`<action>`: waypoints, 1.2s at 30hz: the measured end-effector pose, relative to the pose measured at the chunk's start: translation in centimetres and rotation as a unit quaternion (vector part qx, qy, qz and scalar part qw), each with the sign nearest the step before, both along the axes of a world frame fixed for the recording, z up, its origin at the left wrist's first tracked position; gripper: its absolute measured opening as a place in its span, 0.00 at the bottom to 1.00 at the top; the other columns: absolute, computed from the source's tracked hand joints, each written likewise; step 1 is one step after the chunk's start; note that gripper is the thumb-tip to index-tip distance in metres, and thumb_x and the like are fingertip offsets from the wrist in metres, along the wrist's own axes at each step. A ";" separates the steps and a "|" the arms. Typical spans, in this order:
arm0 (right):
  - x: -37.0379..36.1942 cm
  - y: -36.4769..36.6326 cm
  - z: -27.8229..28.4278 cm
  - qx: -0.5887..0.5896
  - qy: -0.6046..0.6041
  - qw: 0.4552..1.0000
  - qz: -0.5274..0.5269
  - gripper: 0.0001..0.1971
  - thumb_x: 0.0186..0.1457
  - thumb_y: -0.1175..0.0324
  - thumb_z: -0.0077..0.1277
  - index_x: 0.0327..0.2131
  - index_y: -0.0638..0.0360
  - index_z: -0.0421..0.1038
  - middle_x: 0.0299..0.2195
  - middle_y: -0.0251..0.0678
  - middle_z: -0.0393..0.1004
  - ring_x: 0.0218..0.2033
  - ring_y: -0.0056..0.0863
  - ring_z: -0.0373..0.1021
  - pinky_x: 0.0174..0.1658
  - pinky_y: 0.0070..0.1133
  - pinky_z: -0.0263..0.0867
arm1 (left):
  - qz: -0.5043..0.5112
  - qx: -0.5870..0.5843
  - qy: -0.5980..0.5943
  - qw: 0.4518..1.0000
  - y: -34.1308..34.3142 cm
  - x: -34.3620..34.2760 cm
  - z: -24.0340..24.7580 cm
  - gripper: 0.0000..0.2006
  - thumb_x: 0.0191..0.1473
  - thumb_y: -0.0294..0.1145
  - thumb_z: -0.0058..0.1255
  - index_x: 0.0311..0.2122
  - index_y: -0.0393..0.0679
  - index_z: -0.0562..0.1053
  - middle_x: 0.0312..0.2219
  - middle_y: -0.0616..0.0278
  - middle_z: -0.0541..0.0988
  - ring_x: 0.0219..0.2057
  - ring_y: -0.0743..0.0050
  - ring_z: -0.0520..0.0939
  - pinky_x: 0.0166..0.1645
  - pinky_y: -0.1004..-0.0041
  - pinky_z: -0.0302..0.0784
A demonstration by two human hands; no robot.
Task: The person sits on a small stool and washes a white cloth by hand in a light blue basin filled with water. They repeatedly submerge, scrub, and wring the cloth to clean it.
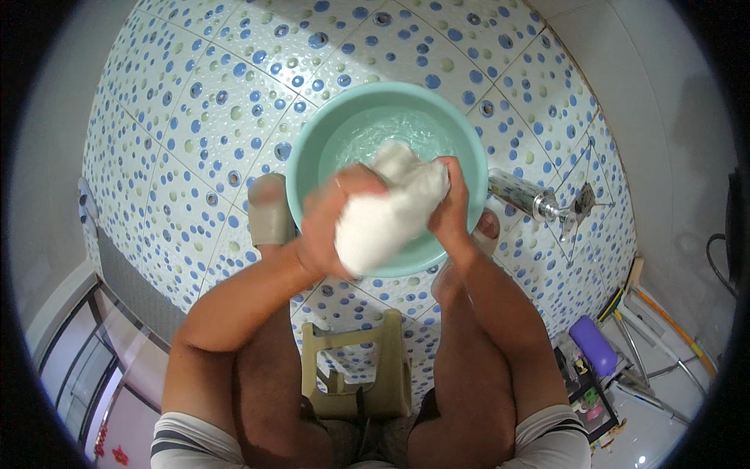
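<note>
A wet-looking white cloth (394, 211) is bunched between my two hands over a round green basin (306, 148). Clear rippled water (414, 129) lies in the basin. My left hand (328, 215), blurred by motion, is closed around the cloth's left side. On the other side, my right hand (451, 207) grips the cloth's right edge with bent fingers. The cloth hides part of the basin's near half, and its lower end hangs close to the near rim.
Sandals are on my feet, the left sandal (269, 211) beside the basin. A beige plastic stool (351, 402) is beneath me. A metal cylinder (523, 195) stands right of the basin. Farther right are a purple object (594, 345) and several poles (676, 332). Dotted tiles (226, 148) cover the floor.
</note>
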State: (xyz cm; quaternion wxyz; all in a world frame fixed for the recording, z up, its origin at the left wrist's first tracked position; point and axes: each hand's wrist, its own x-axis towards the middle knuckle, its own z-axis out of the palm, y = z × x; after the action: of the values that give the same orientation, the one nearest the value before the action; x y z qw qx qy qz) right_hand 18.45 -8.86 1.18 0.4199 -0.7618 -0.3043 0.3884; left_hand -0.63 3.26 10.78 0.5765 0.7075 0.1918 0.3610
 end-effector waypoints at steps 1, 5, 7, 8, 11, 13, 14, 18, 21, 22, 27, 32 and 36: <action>0.4 0.4 0.3 -0.026 -0.062 0.998 -0.007 0.26 0.46 0.72 0.68 0.50 0.60 0.69 0.43 0.44 0.76 0.46 0.43 0.75 0.49 0.32 0.70 | 0.078 0.060 0.037 0.994 0.7 0.0 -1.1 0.29 0.44 0.34 0.72 0.51 0.39 0.72 0.40 0.50 0.81 0.40 0.58 0.84 0.46 0.65 0.79; 1.4 1.6 0.3 -0.072 -0.159 0.985 -0.005 0.29 0.43 0.74 0.68 0.51 0.62 0.68 0.43 0.48 0.74 0.49 0.52 0.73 0.52 0.37 0.69 | 0.165 -0.031 0.260 0.951 1.4 -0.3 -5.1 0.24 0.49 0.19 0.59 0.53 0.39 0.70 0.42 0.45 0.81 0.43 0.49 0.84 0.49 0.62 0.79; 0.7 1.7 0.5 -0.074 -0.182 0.980 0.027 0.32 0.44 0.76 0.65 0.55 0.62 0.66 0.50 0.52 0.68 0.54 0.55 0.68 0.56 0.38 0.67 | 0.156 -0.014 0.329 0.931 0.7 0.0 -6.2 0.28 0.47 0.17 0.59 0.56 0.40 0.69 0.48 0.43 0.78 0.48 0.44 0.81 0.52 0.58 0.77; 0.0 1.7 0.4 -0.059 -0.195 0.979 0.029 0.33 0.44 0.77 0.65 0.56 0.62 0.66 0.52 0.53 0.66 0.55 0.56 0.67 0.57 0.38 0.67 | 0.149 -0.007 0.362 0.920 0.4 0.3 -6.4 0.30 0.46 0.17 0.59 0.58 0.41 0.69 0.50 0.42 0.76 0.51 0.42 0.80 0.54 0.56 0.76; -1.5 1.6 0.4 -0.036 -0.242 0.962 0.124 0.39 0.50 0.68 0.64 0.65 0.57 0.60 0.61 0.56 0.58 0.62 0.56 0.60 0.64 0.43 0.59 | 0.069 0.075 0.447 0.889 -0.4 1.3 -7.0 0.38 0.45 0.17 0.60 0.65 0.44 0.65 0.59 0.42 0.69 0.57 0.38 0.74 0.59 0.53 0.72; -2.4 1.4 -0.5 -0.036 -0.363 0.904 0.222 0.41 0.53 0.61 0.64 0.68 0.54 0.58 0.63 0.57 0.56 0.65 0.53 0.56 0.67 0.46 0.54 | 0.000 0.166 0.495 0.853 -1.1 1.5 -9.8 0.41 0.53 0.26 0.58 0.72 0.51 0.57 0.67 0.43 0.59 0.67 0.37 0.63 0.67 0.47 0.63; -2.4 1.3 -1.5 -0.094 -0.359 0.890 0.266 0.41 0.56 0.53 0.60 0.70 0.49 0.56 0.68 0.53 0.52 0.68 0.51 0.51 0.70 0.50 0.46 | -0.027 0.201 0.521 0.829 -1.8 1.9 -10.9 0.41 0.54 0.29 0.57 0.72 0.54 0.55 0.69 0.44 0.56 0.69 0.38 0.59 0.69 0.46 0.60; -1.8 1.6 -4.4 -0.130 -0.411 0.848 0.307 0.39 0.57 0.53 0.59 0.70 0.44 0.58 0.70 0.47 0.51 0.67 0.51 0.53 0.70 0.49 0.48 | -0.064 0.230 0.553 0.798 -2.1 2.5 -12.9 0.40 0.59 0.37 0.53 0.74 0.54 0.51 0.73 0.46 0.49 0.74 0.43 0.49 0.72 0.39 0.49; -1.3 2.1 -5.6 -0.124 -0.423 0.844 0.307 0.37 0.57 0.54 0.59 0.69 0.40 0.59 0.70 0.45 0.52 0.66 0.51 0.54 0.68 0.50 0.51 | -0.085 0.188 0.545 0.813 -0.8 2.7 -12.8 0.43 0.54 0.36 0.57 0.74 0.53 0.53 0.73 0.45 0.49 0.73 0.42 0.51 0.72 0.39 0.48; -1.0 2.2 -5.8 -0.124 -0.424 0.842 0.308 0.38 0.56 0.55 0.60 0.69 0.40 0.59 0.68 0.46 0.54 0.66 0.51 0.55 0.67 0.50 0.53 | -0.103 0.166 0.550 0.812 -0.3 2.8 -12.2 0.43 0.53 0.36 0.59 0.73 0.52 0.53 0.73 0.44 0.49 0.73 0.42 0.51 0.72 0.39 0.48; -1.7 2.4 -4.7 -0.128 -0.301 0.928 0.176 0.35 0.52 0.66 0.62 0.65 0.44 0.64 0.57 0.49 0.64 0.57 0.52 0.65 0.59 0.44 0.65 | 0.122 0.001 0.489 0.864 -2.3 2.1 -10.9 0.43 0.44 0.24 0.62 0.69 0.46 0.63 0.67 0.41 0.60 0.67 0.46 0.64 0.69 0.46 0.59; -3.5 3.2 -0.9 0.043 -0.122 0.990 0.064 0.23 0.49 0.74 0.56 0.52 0.51 0.75 0.48 0.51 0.69 0.46 0.54 0.72 0.51 0.39 0.70 | 0.075 -0.595 0.109 0.793 -0.2 1.3 -10.1 0.31 0.57 0.39 0.53 0.66 0.47 0.66 0.62 0.47 0.70 0.60 0.49 0.74 0.61 0.53 0.72; -4.9 2.6 5.6 0.192 -0.081 0.965 0.157 0.19 0.45 0.73 0.55 0.44 0.55 0.78 0.44 0.48 0.73 0.44 0.52 0.75 0.49 0.38 0.72 | -0.031 -0.785 -0.060 0.616 1.2 2.3 -9.2 0.30 0.66 0.61 0.40 0.60 0.48 0.71 0.51 0.51 0.78 0.49 0.49 0.81 0.55 0.53 0.78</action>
State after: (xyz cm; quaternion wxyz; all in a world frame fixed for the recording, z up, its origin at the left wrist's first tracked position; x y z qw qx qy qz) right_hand 13.59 -6.21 6.73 0.4659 -0.6389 -0.5216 0.3204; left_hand 1.65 4.46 1.57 0.9329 -0.0325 0.3455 0.0963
